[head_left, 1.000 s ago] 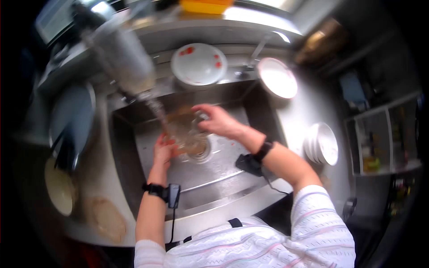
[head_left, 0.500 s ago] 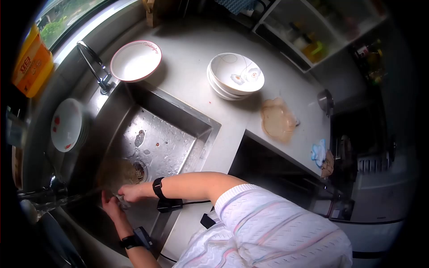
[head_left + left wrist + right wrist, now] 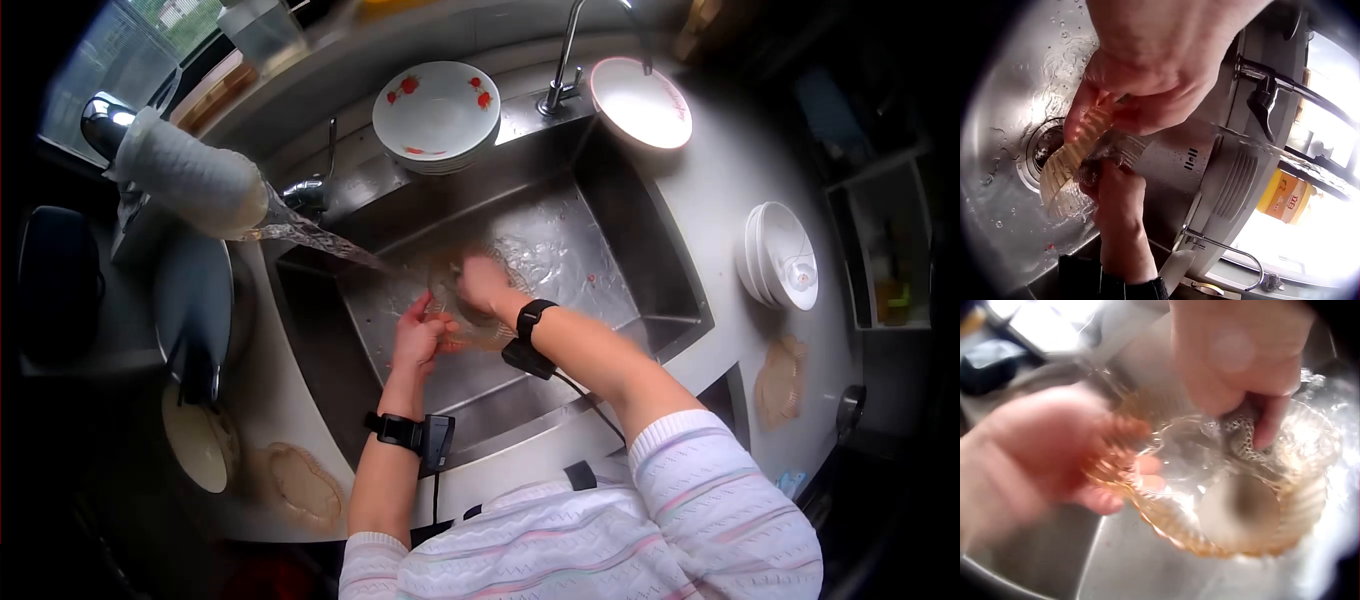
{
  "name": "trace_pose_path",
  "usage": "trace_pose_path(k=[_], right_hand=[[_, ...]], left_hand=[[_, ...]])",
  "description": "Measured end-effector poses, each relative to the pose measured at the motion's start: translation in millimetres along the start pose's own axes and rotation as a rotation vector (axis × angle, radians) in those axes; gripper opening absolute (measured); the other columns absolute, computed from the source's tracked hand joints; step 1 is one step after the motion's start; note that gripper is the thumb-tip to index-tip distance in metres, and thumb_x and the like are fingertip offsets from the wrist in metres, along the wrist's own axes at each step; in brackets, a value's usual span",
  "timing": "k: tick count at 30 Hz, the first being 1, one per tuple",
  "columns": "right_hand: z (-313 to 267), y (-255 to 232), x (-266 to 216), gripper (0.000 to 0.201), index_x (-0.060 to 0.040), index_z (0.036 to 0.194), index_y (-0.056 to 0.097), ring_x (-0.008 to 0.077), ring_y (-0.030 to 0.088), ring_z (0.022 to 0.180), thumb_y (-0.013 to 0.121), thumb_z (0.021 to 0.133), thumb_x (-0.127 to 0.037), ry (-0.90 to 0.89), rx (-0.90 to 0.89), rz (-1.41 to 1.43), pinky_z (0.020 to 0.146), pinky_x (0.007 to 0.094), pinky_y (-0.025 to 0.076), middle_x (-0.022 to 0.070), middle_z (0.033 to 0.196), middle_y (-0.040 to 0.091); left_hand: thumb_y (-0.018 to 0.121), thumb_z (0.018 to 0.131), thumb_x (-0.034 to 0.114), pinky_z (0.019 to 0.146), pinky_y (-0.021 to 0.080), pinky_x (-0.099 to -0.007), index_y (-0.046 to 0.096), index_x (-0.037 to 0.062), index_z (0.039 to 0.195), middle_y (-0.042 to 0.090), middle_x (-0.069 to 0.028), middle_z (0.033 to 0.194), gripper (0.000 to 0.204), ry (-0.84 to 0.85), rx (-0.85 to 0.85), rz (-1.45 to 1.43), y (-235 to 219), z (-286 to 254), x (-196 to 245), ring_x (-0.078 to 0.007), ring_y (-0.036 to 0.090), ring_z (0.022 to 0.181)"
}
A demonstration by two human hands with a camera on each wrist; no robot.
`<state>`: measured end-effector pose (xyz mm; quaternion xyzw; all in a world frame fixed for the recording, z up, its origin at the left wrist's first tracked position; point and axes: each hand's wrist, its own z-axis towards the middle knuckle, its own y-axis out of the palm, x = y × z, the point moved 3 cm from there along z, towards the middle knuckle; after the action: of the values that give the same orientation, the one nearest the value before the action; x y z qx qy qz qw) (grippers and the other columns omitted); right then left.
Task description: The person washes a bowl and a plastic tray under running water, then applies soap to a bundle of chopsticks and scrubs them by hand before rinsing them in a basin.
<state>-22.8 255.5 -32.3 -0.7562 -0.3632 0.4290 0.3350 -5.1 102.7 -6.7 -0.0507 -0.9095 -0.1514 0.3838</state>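
Head and wrist views of work inside a rectangular, brushed stainless-steel sink. Left hand: fingers curled and nearly closed on the rim of a translucent amber dish with ribbed, scalloped walls, tilted between the two hands above the sink floor. Right hand: closed, thumb and fingers pinching a small grey metallic mesh scourer against the dish's inner surface. Near the hands, round metal drain, partly hidden by the dish in the left wrist view.

To the left of and beyond the left hand, white cloth-like sleeve around a spout, with a clear stream of water slanting down toward the dish. Beyond both hands, behind the sink, stack of round white plates with red flowers. Beyond and to the right of the right hand, slim curved chrome tap, then white bowl with a pink rim. Farther right, on the pale desk, stack of white bowls and, closer to the wearer, flat amber scalloped piece. Left of the left forearm, similar amber piece beside a cream-coloured bowl.
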Motion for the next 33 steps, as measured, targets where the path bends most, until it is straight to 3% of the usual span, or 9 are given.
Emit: trace_pose_path(k=[2,4,8,10,14,17,23,29,33], right_hand=[[-14.1,-0.1,-24.9,0.023,-0.0029,0.091,0.061,0.0358,0.058,0.084,0.057,0.071,-0.014,-0.191,0.165,0.381,0.074,0.0411,0.046,0.0201,0.089,0.061],[-25.5,8.1,-35.2,0.023,-0.0029,0.088,0.060,0.0378,0.057,0.082,0.057,0.069,-0.016,-0.290,0.003,0.553,0.073,0.0420,0.045,0.0210,0.086,0.060],[-43.7,8.2,-25.5,0.021,-0.0022,0.086,0.062,0.0341,0.058,0.085,0.057,0.068,-0.012,-0.449,-0.372,0.025,0.074,0.0400,0.046,0.0176,0.085,0.061],[-30.5,11.5,-4.4,0.019,-0.0046,0.086,0.065,0.0296,0.059,0.090,0.054,0.070,-0.008,-0.545,-0.202,-0.259,0.076,0.0371,0.047,0.0139,0.091,0.063],[-2.9,-27.6,35.3,0.027,-0.0024,0.095,0.062,0.0343,0.058,0.089,0.054,0.069,-0.008,-0.153,-0.105,-0.078,0.077,0.0389,0.047,0.0190,0.095,0.061],[-4.4,-38.0,53.1,0.032,-0.0001,0.100,0.059,0.0350,0.058,0.089,0.055,0.070,-0.009,-0.118,-0.025,0.121,0.078,0.0377,0.047,0.0212,0.097,0.060],[-18.6,-39.0,60.4,0.033,0.0030,0.102,0.057,0.0276,0.061,0.081,0.056,0.073,-0.012,0.130,-0.188,0.558,0.070,0.0329,0.048,0.0212,0.087,0.062],[-24.3,-52.5,69.8,0.034,0.0033,0.105,0.056,0.0237,0.061,0.076,0.056,0.075,-0.011,0.159,-0.165,0.613,0.066,0.0315,0.048,0.0181,0.087,0.062],[-22.7,-45.0,77.4,0.035,0.0023,0.106,0.056,0.0264,0.061,0.083,0.056,0.074,-0.012,0.128,-0.135,0.515,0.073,0.0318,0.047,0.0192,0.092,0.062]], left_hand=[[0.047,0.067,-0.009,0.050,0.056,-0.0348,0.029,0.0034,0.131,0.055,-0.0117,0.095,0.068,-0.003,-0.072,0.032,1.0,2.1,1.0,-0.0208,0.061,0.075],[0.045,0.064,-0.011,0.049,0.056,-0.0352,0.032,0.0043,0.130,0.054,-0.0089,0.093,0.069,0.025,-0.016,-0.005,0.3,-3.1,14.1,-0.0200,0.060,0.072],[0.042,0.064,-0.014,0.047,0.055,-0.0355,0.034,0.0041,0.129,0.053,-0.0071,0.088,0.068,0.078,0.010,-0.011,-21.4,0.4,18.6,-0.0186,0.058,0.069],[0.041,0.068,-0.012,0.049,0.056,-0.0390,0.029,0.0059,0.132,0.054,-0.0121,0.098,0.068,0.139,0.100,0.207,-27.6,2.1,22.4,-0.0218,0.060,0.075],[0.040,0.072,-0.009,0.050,0.056,-0.0395,0.032,0.0028,0.129,0.056,-0.0147,0.093,0.059,0.125,0.257,0.227,-43.6,1.2,28.5,-0.0243,0.061,0.075],[0.039,0.075,-0.006,0.052,0.056,-0.0397,0.039,-0.0033,0.119,0.057,-0.0182,0.089,0.044,-0.038,0.258,0.026,-57.4,6.7,18.4,-0.0275,0.062,0.076],[0.037,0.075,-0.006,0.053,0.055,-0.0335,0.041,-0.0072,0.114,0.059,-0.0187,0.087,0.039,-0.212,0.055,-0.222,-54.9,22.4,-12.2,-0.0274,0.063,0.070],[0.042,0.072,-0.005,0.050,0.055,-0.0305,0.039,-0.0046,0.121,0.058,-0.0153,0.086,0.049,0.071,0.277,0.108,-35.6,-14.0,23.4,-0.0254,0.062,0.067],[0.047,0.066,-0.001,0.063,0.049,-0.0323,0.043,0.0041,0.123,0.058,-0.0128,0.085,0.058,0.397,0.467,0.768,-53.5,-17.8,47.4,-0.0241,0.060,0.072]])
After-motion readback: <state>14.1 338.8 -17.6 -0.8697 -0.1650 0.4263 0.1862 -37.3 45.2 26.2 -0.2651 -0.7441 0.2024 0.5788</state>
